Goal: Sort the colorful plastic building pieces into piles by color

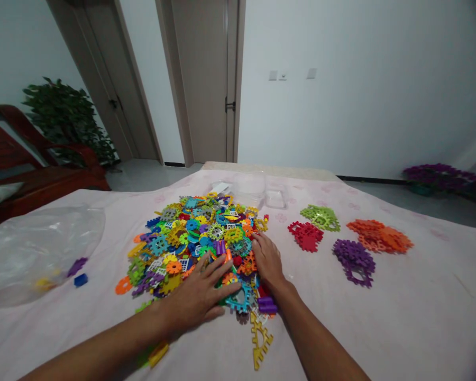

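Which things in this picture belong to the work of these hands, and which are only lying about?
Apparently in the work:
mixed pile of plastic pieces, touched by the left hand and right hand
green group, red group, purple group, orange group, perhaps

Apparently lying about:
wooden bench
green plant
purple flowers
clear bag and clear containers, untouched, so less certain

Bag (35, 238) left of pile (182, 238), containers (249, 185) behind

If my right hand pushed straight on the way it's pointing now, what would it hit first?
The right hand would meet the pile of plastic pieces at its fingertips, probably around the orange piece, though depth within the heap is unclear.
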Action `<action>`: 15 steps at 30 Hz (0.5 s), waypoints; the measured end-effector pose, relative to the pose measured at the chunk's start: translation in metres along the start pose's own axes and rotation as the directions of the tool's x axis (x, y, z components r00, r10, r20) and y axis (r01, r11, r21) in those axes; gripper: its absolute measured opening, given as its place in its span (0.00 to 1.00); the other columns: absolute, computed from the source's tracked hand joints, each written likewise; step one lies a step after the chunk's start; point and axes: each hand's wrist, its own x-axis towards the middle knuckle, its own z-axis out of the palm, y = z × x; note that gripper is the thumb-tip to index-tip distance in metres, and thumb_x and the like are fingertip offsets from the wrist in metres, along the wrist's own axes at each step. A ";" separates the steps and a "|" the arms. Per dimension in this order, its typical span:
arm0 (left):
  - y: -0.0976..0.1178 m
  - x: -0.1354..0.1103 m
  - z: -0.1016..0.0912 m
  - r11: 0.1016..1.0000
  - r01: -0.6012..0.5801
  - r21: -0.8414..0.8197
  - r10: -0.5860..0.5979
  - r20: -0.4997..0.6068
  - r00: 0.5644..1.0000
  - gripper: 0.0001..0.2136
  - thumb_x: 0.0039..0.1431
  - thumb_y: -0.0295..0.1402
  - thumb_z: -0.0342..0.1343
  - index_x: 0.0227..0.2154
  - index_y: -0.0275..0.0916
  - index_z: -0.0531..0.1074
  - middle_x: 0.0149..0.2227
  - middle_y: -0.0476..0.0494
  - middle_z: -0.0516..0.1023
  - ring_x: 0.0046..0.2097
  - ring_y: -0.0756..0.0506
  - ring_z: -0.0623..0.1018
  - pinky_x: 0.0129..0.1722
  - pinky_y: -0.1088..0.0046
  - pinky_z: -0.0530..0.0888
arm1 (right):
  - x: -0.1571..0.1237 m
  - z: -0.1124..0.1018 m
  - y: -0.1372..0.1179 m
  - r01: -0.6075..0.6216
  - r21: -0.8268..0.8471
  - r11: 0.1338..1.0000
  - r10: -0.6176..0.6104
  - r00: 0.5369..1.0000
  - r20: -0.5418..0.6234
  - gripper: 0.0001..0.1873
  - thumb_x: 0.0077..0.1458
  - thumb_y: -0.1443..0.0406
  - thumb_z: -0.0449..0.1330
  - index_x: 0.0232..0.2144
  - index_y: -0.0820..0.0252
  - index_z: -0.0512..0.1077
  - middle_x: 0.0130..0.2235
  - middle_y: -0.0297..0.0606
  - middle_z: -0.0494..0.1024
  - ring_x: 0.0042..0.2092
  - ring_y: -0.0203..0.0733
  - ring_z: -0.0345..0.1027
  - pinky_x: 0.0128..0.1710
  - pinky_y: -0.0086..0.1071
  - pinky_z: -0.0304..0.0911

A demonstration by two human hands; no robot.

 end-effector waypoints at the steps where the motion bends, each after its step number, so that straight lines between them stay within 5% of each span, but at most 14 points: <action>1: -0.009 0.005 -0.001 1.000 0.000 0.024 0.000 -0.023 1.000 0.30 0.62 0.37 0.58 0.66 0.55 0.60 0.72 0.37 0.52 0.72 0.33 0.52 0.67 0.38 0.45 | -0.001 0.001 -0.002 -0.003 0.014 1.000 0.003 1.000 0.008 0.25 0.66 0.55 0.45 0.54 0.56 0.74 0.61 0.44 0.71 0.64 0.49 0.60 0.65 0.50 0.51; 9: -0.098 0.007 -0.006 0.988 0.134 0.081 -0.112 -0.227 0.967 0.19 0.66 0.28 0.51 0.56 0.50 0.72 0.68 0.38 0.64 0.69 0.37 0.61 0.67 0.39 0.44 | -0.005 -0.001 -0.019 0.040 0.388 0.921 -0.061 0.997 0.042 0.25 0.63 0.48 0.51 0.48 0.56 0.78 0.59 0.45 0.72 0.63 0.49 0.62 0.65 0.47 0.55; 12: -0.122 0.009 -0.005 0.940 0.338 0.042 -0.305 -0.336 0.891 0.17 0.64 0.25 0.49 0.50 0.45 0.77 0.65 0.36 0.67 0.67 0.35 0.65 0.65 0.39 0.51 | -0.007 -0.003 -0.033 0.040 0.598 0.800 -0.148 0.980 0.132 0.28 0.64 0.45 0.49 0.49 0.55 0.78 0.57 0.44 0.75 0.59 0.49 0.67 0.62 0.46 0.60; 15: -0.118 0.015 -0.007 0.896 0.443 -0.021 -0.409 -0.428 0.806 0.17 0.62 0.24 0.47 0.47 0.42 0.77 0.62 0.36 0.71 0.64 0.37 0.68 0.64 0.43 0.57 | -0.007 -0.005 -0.037 0.016 0.656 0.755 -0.151 0.977 0.149 0.27 0.63 0.45 0.51 0.45 0.56 0.80 0.53 0.43 0.79 0.57 0.50 0.70 0.61 0.47 0.61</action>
